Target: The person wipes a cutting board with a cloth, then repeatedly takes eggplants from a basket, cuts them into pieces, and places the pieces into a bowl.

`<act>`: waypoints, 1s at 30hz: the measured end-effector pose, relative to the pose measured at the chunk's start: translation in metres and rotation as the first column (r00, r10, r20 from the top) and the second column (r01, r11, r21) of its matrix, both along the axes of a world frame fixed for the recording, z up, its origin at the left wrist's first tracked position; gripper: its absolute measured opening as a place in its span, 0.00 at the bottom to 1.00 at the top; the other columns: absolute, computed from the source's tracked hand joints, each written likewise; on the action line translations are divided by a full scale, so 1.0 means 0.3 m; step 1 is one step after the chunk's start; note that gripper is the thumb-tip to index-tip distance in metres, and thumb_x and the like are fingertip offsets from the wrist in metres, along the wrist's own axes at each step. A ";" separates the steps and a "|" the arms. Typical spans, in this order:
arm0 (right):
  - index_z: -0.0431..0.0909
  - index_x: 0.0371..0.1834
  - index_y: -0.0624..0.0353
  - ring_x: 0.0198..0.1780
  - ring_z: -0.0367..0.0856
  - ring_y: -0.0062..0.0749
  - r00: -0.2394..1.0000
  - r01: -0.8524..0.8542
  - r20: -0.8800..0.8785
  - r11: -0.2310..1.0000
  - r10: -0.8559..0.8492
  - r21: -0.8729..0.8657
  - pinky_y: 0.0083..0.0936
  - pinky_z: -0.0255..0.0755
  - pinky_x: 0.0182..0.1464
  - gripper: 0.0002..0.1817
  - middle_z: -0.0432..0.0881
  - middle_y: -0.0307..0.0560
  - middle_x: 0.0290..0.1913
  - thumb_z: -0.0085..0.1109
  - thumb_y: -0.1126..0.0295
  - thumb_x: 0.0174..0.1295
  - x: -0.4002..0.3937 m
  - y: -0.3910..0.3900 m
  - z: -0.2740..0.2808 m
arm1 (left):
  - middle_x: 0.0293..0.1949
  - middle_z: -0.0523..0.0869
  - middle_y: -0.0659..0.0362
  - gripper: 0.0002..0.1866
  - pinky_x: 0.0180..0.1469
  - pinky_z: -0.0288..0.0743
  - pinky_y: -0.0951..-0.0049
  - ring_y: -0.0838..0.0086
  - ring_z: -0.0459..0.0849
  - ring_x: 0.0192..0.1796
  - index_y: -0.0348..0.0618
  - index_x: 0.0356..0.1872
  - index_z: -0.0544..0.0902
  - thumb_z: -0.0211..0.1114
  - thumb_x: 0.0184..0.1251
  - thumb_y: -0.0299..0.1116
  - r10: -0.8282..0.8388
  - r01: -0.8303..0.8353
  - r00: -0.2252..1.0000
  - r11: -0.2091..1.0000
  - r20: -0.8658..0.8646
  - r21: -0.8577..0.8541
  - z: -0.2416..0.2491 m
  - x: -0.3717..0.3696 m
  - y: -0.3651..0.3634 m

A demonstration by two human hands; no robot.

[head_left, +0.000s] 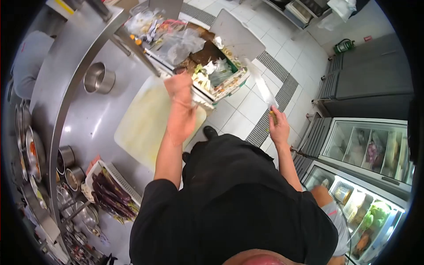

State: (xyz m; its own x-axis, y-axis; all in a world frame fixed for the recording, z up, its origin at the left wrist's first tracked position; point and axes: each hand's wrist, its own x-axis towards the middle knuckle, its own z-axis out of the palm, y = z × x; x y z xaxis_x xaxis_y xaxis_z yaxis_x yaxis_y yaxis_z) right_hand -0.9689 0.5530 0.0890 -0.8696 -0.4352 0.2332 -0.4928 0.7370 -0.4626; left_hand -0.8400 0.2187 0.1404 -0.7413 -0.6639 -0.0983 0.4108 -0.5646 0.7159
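Head view shows a long silvery knife [264, 89], seemingly yellow-handled, in the closed right hand [279, 127]; left hand [179, 89] curled, contents unclear.

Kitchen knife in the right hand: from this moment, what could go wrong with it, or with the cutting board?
1. The right hand holds the kitchen knife out over the tiled floor; if dropped, it might land near the feet.
2. Another person is close on the right, so a turn could swing the blade toward them.
3. The open waste bin is right by the cutting board; scraps may soil it.
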 end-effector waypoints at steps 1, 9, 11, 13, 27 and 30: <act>0.82 0.68 0.46 0.48 0.88 0.49 1.000 0.007 -0.006 1.000 -0.007 -0.015 0.39 0.83 0.50 0.21 0.85 0.49 0.48 0.67 0.66 0.71 -0.012 -0.041 0.036 | 0.51 0.83 0.67 0.14 0.50 0.78 0.71 0.80 0.82 0.51 0.52 0.58 0.78 0.62 0.81 0.44 -0.051 0.054 0.998 0.990 0.031 -0.130 -0.029 0.000 0.012; 0.83 0.59 0.49 0.42 0.87 0.50 0.853 -0.505 0.077 0.854 0.516 -0.129 0.42 0.83 0.42 0.17 0.83 0.49 0.45 0.69 0.68 0.66 0.143 -0.554 0.056 | 0.32 0.79 0.64 0.03 0.31 0.73 0.69 0.72 0.85 0.37 0.43 0.37 0.78 0.63 0.68 0.29 -0.009 0.280 0.921 0.713 0.390 -0.643 -0.174 0.083 0.128; 0.82 0.57 0.50 0.41 0.87 0.52 0.772 -0.627 0.069 0.774 0.632 -0.089 0.44 0.82 0.42 0.17 0.82 0.50 0.43 0.68 0.69 0.65 0.212 -0.661 0.058 | 0.34 0.82 0.60 0.03 0.35 0.75 0.65 0.62 0.85 0.40 0.45 0.37 0.82 0.66 0.64 0.27 0.281 0.329 0.792 0.551 0.541 -0.767 -0.112 0.148 0.116; 0.82 0.57 0.50 0.40 0.86 0.52 0.694 -0.714 0.049 0.696 0.718 -0.074 0.45 0.81 0.42 0.17 0.81 0.50 0.43 0.67 0.69 0.65 0.280 -0.734 0.063 | 0.35 0.84 0.56 0.06 0.39 0.78 0.62 0.52 0.86 0.42 0.46 0.38 0.85 0.68 0.60 0.24 0.557 0.451 0.579 0.389 0.595 -0.803 -0.032 0.228 0.090; 0.82 0.57 0.53 0.41 0.88 0.50 0.626 -0.763 0.027 0.619 0.779 -0.188 0.40 0.81 0.41 0.19 0.85 0.51 0.44 0.72 0.68 0.63 0.395 -0.522 0.062 | 0.37 0.89 0.49 0.10 0.47 0.79 0.52 0.46 0.88 0.47 0.45 0.32 0.85 0.61 0.62 0.40 0.918 0.055 0.256 0.301 0.305 -0.952 0.153 0.934 -0.491; 0.81 0.55 0.54 0.41 0.90 0.54 0.755 -0.582 0.245 0.793 0.609 -0.179 0.41 0.82 0.42 0.19 0.89 0.54 0.42 0.75 0.66 0.61 0.306 -0.344 0.016 | 0.39 0.91 0.48 0.22 0.45 0.81 0.51 0.46 0.90 0.45 0.44 0.35 0.87 0.56 0.70 0.53 0.914 0.106 0.163 0.358 0.371 -0.928 -0.012 1.191 -0.936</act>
State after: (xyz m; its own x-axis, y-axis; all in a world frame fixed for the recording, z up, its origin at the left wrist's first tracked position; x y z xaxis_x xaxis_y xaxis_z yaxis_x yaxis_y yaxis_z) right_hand -0.8770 0.4496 0.0939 -0.4738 -0.8763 0.0872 -0.6602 0.2879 -0.6938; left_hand -0.4828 -0.0621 0.1368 -0.0949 -0.9339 0.3447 -0.6952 0.3101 0.6485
